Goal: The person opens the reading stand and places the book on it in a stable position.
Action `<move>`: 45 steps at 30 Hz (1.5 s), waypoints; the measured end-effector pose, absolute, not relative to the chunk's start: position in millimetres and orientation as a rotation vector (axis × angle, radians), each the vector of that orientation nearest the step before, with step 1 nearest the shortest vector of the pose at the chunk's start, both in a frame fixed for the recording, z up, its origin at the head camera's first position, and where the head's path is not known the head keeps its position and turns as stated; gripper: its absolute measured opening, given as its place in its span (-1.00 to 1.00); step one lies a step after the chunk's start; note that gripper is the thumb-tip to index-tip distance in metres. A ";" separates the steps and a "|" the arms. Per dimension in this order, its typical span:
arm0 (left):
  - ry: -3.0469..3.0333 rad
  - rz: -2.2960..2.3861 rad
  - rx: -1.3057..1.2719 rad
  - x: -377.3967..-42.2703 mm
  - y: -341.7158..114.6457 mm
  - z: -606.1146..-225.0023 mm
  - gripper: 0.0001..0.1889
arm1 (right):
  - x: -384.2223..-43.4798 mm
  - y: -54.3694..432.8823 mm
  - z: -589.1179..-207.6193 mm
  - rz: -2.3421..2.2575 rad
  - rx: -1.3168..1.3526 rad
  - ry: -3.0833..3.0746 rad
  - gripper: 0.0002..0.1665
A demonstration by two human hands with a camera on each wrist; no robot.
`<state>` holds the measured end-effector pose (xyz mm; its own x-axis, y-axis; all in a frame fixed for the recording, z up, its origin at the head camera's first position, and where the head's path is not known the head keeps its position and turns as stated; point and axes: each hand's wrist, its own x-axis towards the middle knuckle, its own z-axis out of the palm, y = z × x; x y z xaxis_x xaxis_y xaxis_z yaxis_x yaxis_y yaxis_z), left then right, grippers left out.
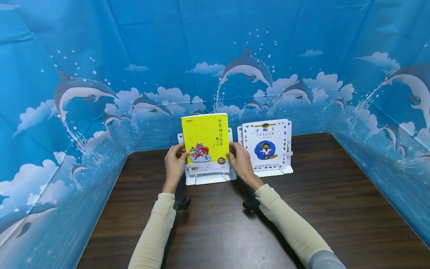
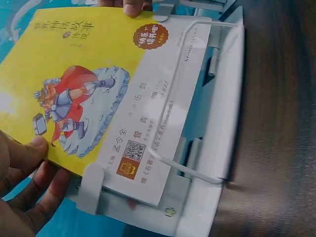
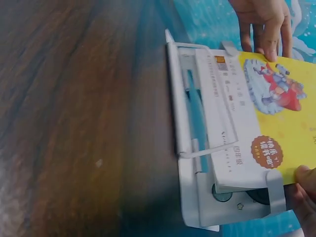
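Note:
A yellow book [image 1: 205, 130] with a white lower band leans on a white book stand [image 1: 215, 179]. My left hand [image 1: 174, 162] holds the book's left edge, thumb [image 2: 37, 145] on the cover and fingers behind. On the opposite edge my right hand [image 1: 241, 160] pinches the book, its thumb [image 3: 303, 173] on the cover's front. The stand's wire holder [image 2: 160, 128] crosses in front of the white band. In the left wrist view, a gap shows between the book's bottom edge and the stand's ledge [image 2: 217, 123]. Side clips [image 2: 91, 187] lap over the book's edges.
A second white stand [image 1: 273, 172] stands close by on the right with a white picture book [image 1: 265, 140] in it. Both are near the back of a dark wooden table [image 1: 215, 224]. Behind hangs a blue dolphin-print cloth [image 1: 168, 56].

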<state>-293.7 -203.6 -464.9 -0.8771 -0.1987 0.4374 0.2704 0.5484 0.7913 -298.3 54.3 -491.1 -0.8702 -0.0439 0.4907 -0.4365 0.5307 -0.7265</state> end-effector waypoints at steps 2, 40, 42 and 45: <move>-2.309 -1.294 -0.041 -293.4 -203.5 -468.2 -0.61 | -298.1 54.2 -492.1 1.272 0.376 -2.360 -0.56; -2.383 -1.316 0.018 -278.1 -204.6 -472.4 -0.77 | -295.9 58.3 -491.5 1.238 0.357 -2.358 -0.60; -2.382 -1.290 0.004 -275.2 -203.2 -471.1 -0.79 | -294.6 60.9 -491.2 1.239 0.360 -2.351 -0.61; -2.388 -1.231 -0.024 -271.6 -200.0 -470.2 -0.81 | -292.0 65.7 -490.4 1.239 0.364 -2.333 -0.65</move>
<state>-271.6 -200.0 -470.2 -0.8983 -0.1861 0.3981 0.2164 0.6011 0.7693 -292.0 65.7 -490.4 -0.8542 -0.0133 0.5197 -0.4380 0.5569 -0.7057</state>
